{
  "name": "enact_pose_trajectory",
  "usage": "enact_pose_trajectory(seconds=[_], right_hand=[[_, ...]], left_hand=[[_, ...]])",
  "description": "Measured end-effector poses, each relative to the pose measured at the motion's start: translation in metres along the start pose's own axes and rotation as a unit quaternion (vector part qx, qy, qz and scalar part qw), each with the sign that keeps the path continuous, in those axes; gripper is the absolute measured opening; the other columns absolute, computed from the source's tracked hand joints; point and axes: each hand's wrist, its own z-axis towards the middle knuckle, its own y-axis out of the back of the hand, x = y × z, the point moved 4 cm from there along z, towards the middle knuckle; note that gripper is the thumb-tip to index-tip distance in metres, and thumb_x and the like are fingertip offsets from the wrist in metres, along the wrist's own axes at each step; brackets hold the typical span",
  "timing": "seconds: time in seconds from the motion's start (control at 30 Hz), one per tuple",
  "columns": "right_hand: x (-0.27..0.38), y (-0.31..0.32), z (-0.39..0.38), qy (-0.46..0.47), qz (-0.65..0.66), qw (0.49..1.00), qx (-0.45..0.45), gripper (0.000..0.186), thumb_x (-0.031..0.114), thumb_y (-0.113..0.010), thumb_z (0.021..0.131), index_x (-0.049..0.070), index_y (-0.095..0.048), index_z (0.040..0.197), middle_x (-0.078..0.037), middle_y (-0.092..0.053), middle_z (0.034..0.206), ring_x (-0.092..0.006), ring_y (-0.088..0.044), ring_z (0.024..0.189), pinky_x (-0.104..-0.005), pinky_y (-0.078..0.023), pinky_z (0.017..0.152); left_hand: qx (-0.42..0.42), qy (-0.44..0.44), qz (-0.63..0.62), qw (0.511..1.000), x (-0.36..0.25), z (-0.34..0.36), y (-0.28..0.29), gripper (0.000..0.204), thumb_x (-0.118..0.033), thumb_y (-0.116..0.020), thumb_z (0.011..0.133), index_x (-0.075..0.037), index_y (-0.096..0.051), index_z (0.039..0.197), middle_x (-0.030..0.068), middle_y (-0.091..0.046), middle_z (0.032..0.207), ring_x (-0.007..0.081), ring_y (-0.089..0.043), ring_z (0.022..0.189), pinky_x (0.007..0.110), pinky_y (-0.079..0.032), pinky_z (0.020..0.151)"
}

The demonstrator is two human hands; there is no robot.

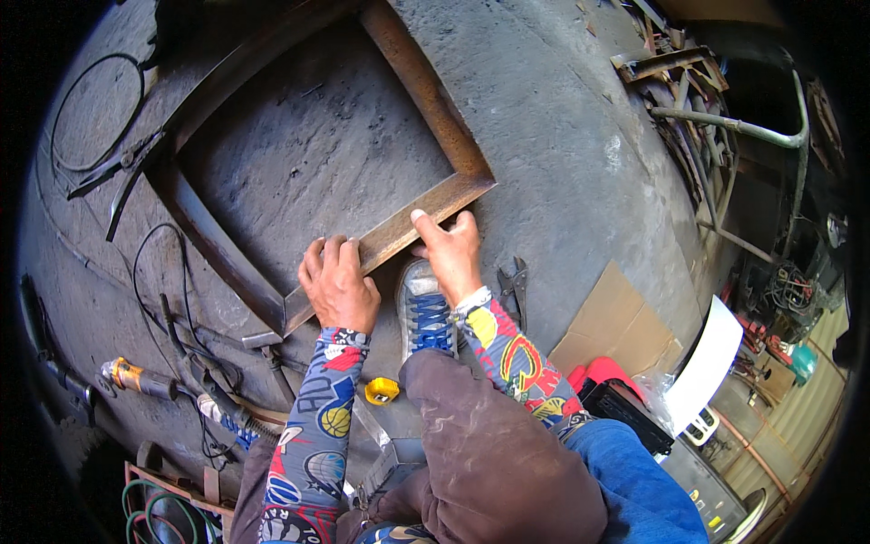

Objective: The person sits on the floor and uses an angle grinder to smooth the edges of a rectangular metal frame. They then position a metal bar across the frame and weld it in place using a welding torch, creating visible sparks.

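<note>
A rectangular frame of rusty angle iron [419,210] lies on the concrete floor. Its near bar slants up to the right in front of me. My left hand [341,288] is closed on this bar toward its left part, fingers curled over the far edge. Farther right, my right hand [450,251] grips the same bar, thumb on top and the other fingers partly hidden below it. My shoe with blue laces [427,313] stands between the hands, close to the bar. Locking pliers [514,288] lie right of my right hand. A yellow tape measure [381,391] rests near my left forearm.
Left are a clamp [129,161], cables [136,272] and an orange angle grinder [136,379]. A cardboard sheet [616,322] lies at right, beside a black-and-red case [625,408]. Scrap metal [693,136] is piled at far right, with a bent pipe [752,130] sticking out.
</note>
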Motion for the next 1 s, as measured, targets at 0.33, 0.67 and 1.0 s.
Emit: enact_pose_trajectory(seconds=[0.33, 0.67, 1.0], right_hand=[[-0.003, -0.006, -0.008, -0.011, 0.151, 0.988, -0.024, 0.033, 0.014, -0.078, 0.091, -0.003, -0.054, 0.104, -0.012, -0.066, 0.101, -0.0169, -0.067, 0.081, -0.0335, -0.060, 0.068], [-0.005, -0.017, -0.027, 0.090, -0.045, 0.994, -0.035, 0.038, 0.013, -0.079, 0.089, -0.004, -0.052, 0.109, -0.012, -0.064, 0.105, -0.0167, -0.060, 0.097, -0.0325, -0.051, 0.086], [-0.011, -0.023, -0.021, 0.108, -0.084, 0.990, -0.014, 0.035, 0.009, -0.073, 0.092, -0.002, -0.049, 0.115, -0.011, -0.065, 0.100, -0.0166, -0.067, 0.077, -0.0312, -0.058, 0.062]], left_hand=[[0.001, 0.006, -0.025, 1.000, 0.003, -0.002, -0.006, 0.054, 0.000, -0.071, 0.066, -0.005, -0.065, 0.119, 0.0102, -0.064, 0.125, 0.0363, -0.051, 0.129, 0.051, -0.036, 0.112], [0.010, 0.003, -0.010, 1.000, 0.002, -0.001, -0.003, 0.053, -0.002, -0.071, 0.066, -0.005, -0.066, 0.118, 0.0101, -0.065, 0.124, 0.0359, -0.052, 0.128, 0.051, -0.035, 0.112], [0.019, -0.010, -0.005, 1.000, 0.004, 0.000, -0.003, 0.054, -0.005, -0.074, 0.064, -0.008, -0.065, 0.118, 0.0107, -0.066, 0.122, 0.0369, -0.054, 0.126, 0.053, -0.037, 0.109]])
